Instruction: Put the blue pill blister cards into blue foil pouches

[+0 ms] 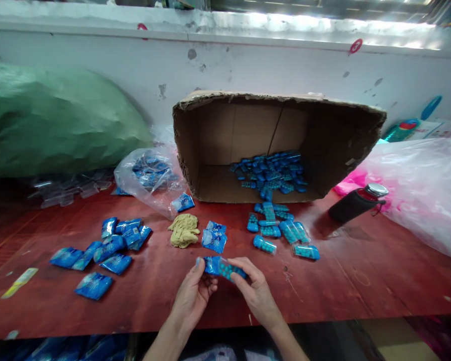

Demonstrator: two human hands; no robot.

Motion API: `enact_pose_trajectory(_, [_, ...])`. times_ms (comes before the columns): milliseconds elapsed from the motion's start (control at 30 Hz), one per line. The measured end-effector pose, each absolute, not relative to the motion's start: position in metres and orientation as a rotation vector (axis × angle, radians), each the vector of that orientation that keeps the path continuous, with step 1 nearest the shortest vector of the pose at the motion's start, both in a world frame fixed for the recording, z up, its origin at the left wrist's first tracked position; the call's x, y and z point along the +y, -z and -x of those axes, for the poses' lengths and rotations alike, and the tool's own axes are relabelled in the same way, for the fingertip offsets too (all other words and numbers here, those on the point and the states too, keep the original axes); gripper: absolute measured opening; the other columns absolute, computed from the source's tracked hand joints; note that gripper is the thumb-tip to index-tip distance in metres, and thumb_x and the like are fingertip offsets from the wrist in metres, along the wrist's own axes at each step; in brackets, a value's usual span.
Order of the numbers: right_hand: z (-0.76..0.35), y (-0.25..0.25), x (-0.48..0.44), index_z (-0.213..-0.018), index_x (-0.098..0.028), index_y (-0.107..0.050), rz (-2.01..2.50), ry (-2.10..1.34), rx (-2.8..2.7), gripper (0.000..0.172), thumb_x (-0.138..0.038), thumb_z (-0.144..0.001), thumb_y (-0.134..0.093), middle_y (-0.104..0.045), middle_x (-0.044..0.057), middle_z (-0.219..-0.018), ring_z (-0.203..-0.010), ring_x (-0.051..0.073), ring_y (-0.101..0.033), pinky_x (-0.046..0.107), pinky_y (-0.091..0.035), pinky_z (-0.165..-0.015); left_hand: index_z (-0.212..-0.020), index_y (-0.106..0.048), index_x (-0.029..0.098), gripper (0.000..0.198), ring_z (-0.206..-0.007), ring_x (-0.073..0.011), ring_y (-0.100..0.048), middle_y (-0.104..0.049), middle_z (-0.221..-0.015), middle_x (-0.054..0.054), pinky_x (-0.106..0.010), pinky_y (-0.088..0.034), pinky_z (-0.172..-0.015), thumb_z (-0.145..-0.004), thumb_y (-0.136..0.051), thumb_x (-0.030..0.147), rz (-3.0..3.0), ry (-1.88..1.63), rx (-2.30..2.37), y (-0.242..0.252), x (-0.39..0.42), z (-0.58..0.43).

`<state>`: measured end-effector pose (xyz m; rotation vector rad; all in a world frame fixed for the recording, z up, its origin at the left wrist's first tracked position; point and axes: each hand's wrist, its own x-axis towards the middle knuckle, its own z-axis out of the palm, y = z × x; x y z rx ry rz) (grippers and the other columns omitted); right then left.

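- Left hand (pixel 195 288): thumb and forefinger closed on one end of a blue sachet (pixel 211 264), the other fingers loosely curled.
- Right hand (pixel 257 288): thumb and fingers pinched around one clear container of blue-green beads (pixel 227 269), its end meeting the sachet — whether it sits partly inside I cannot tell.
- Both are above the desk (pixel 323 296), just inside its front edge, forearms crossing that edge; red surface stretches either side of the wrists, widest towards the right.
- Two flat sachets (pixel 214 241) overlap just beyond the left hand, one crumpled yellow cloth-like item (pixel 184 230) beside them.
- To the left, roughly nine plump blue packets (pixel 110 246) cluster, some overlapping, set back from the front edge; one yellow strip (pixel 20 282) lies farther out.
- Beyond the right hand, about ten loose bead containers (pixel 264 244) lie before the box, several stacked, so the count is approximate.
- One dark bottle (pixel 355 203) with a silver cap stands right of them, seeming to lean.
- One more sachet (pixel 183 202) lies at a clear bag (pixel 146 170) holding many others, too jumbled to count.
- One cardboard box (pixel 210 188) opens towards the person, a heap of containers (pixel 274 170) inside — beyond counting.
- One green sack (pixel 60 120) bounds the far left, translucent plastic (pixel 424 190) the right.
- Behind, a pale wall (pixel 248 65) carries two red markers (pixel 355 46).
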<state>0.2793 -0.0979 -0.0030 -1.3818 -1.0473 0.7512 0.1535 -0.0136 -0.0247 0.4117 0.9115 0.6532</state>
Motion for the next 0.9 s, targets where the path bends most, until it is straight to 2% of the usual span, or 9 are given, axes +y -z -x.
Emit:
enact_pose_trajectory(133, [-0.282, 0.004, -0.096, -0.097, -0.021, -0.062, 1.410, -0.827, -1.018, 0.021, -0.020, -0.077, -0.054, -0.061, 0.003, -0.093, -0.086, 0.017, -0.057, 0.028, -0.046, -0.078, -0.074, -0.054, 0.015, 0.020, -0.048, -0.0095, -0.055, -0.061, -0.057, 0.001, -0.020, -0.046, -0.044, -0.068, -0.063, 0.032, -0.562, -0.720, 0.861, 0.028, -0.013, -0.154])
enact_pose_trajectory(200, [-0.279, 0.010, -0.095, -0.101, -0.020, -0.057, 1.486, -0.913, -0.889, 0.025, -0.024, -0.076, -0.053, -0.061, 0.002, -0.086, -0.066, 0.014, -0.058, 0.025, -0.049, -0.059, -0.074, -0.055, 0.014, 0.022, -0.049, -0.0101, -0.056, -0.062, -0.058, 0.001, -0.020, -0.046, -0.046, -0.066, -0.065, 0.033, -0.641, -0.757, 0.885, 0.029, -0.015, -0.156])
enact_pose_trajectory(267, [-0.274, 0.019, -0.093, -0.100, -0.019, -0.053, 1.578, -0.934, -0.756, 0.025, -0.028, -0.077, -0.050, -0.059, 0.000, -0.076, -0.048, 0.010, -0.052, 0.022, -0.044, -0.043, -0.074, -0.055, 0.014, 0.025, -0.051, -0.0111, -0.058, -0.063, -0.058, 0.000, -0.021, -0.047, -0.047, -0.064, -0.067, 0.033, -0.659, -0.776, 0.926, 0.030, -0.017, -0.159])
enact_pose_trajectory(333, [-0.267, 0.026, -0.092, -0.094, -0.019, -0.052, 1.643, -0.817, -0.766, 0.019, -0.027, -0.077, -0.051, -0.058, 0.000, -0.074, -0.053, 0.012, -0.054, 0.023, -0.046, -0.048, -0.076, -0.055, 0.014, 0.025, -0.055, -0.0130, -0.060, -0.065, -0.061, -0.001, -0.023, -0.048, -0.051, -0.065, -0.066, 0.035, -0.588, -0.739, 0.925, 0.030, -0.019, -0.162])
enact_pose_trajectory(433, [-0.257, 0.031, -0.092, -0.093, -0.019, -0.054, 1.645, -0.583, -0.949, 0.015, -0.021, -0.078, -0.051, -0.060, 0.003, -0.086, -0.078, 0.017, -0.057, 0.028, -0.047, -0.072, -0.079, -0.056, 0.015, 0.024, -0.063, -0.0151, -0.063, -0.066, -0.067, -0.004, -0.025, -0.050, -0.057, -0.069, -0.062, 0.035, -0.433, -0.627, 0.875, 0.028, -0.020, -0.166])
enact_pose_trajectory(600, [-0.259, 0.022, -0.094, -0.105, -0.022, -0.057, 1.400, -0.711, -1.163, 0.027, -0.016, -0.080, -0.048, -0.056, 0.006, -0.105, -0.098, 0.019, -0.053, 0.030, -0.042, -0.087, -0.074, -0.057, 0.014, 0.011, -0.054, -0.0108, -0.060, -0.066, -0.063, 0.000, -0.022, -0.049, -0.052, -0.068, -0.064, 0.020, -0.380, -0.616, 0.936, 0.025, -0.013, -0.160])
enact_pose_trajectory(667, [-0.264, 0.020, -0.094, -0.105, -0.023, -0.058, 1.286, -0.856, -1.098, 0.028, -0.016, -0.079, -0.049, -0.055, 0.006, -0.108, -0.100, 0.019, -0.052, 0.031, -0.041, -0.088, -0.079, -0.058, 0.013, 0.010, -0.060, -0.0126, -0.062, -0.067, -0.070, -0.003, -0.025, -0.051, -0.057, -0.070, -0.062, 0.017, -0.395, -0.589, 0.916, 0.024, -0.010, -0.156])
enact_pose_trajectory(800, [-0.271, 0.032, -0.090, -0.106, -0.024, -0.055, 1.082, -1.080, -0.763, 0.035, -0.019, -0.072, -0.060, -0.057, 0.004, -0.101, -0.083, 0.017, -0.057, 0.030, -0.048, -0.072, -0.092, -0.059, 0.012, 0.018, -0.081, -0.0194, -0.064, -0.069, -0.085, -0.009, -0.033, -0.050, -0.073, -0.075, -0.056, 0.016, -0.373, -0.528, 0.801, 0.019, -0.008, -0.152])
enact_pose_trajectory(900, [-0.272, 0.043, -0.087, -0.107, -0.025, -0.054, 1.036, -1.071, -0.664, 0.047, -0.020, -0.063, -0.068, -0.058, 0.003, -0.099, -0.084, 0.017, -0.056, 0.031, -0.046, -0.075, -0.097, -0.059, 0.012, 0.021, -0.090, -0.0217, -0.062, -0.068, -0.090, -0.010, -0.036, -0.047, -0.080, -0.078, -0.052, 0.017, -0.361, -0.484, 0.680, 0.015, -0.009, -0.153])
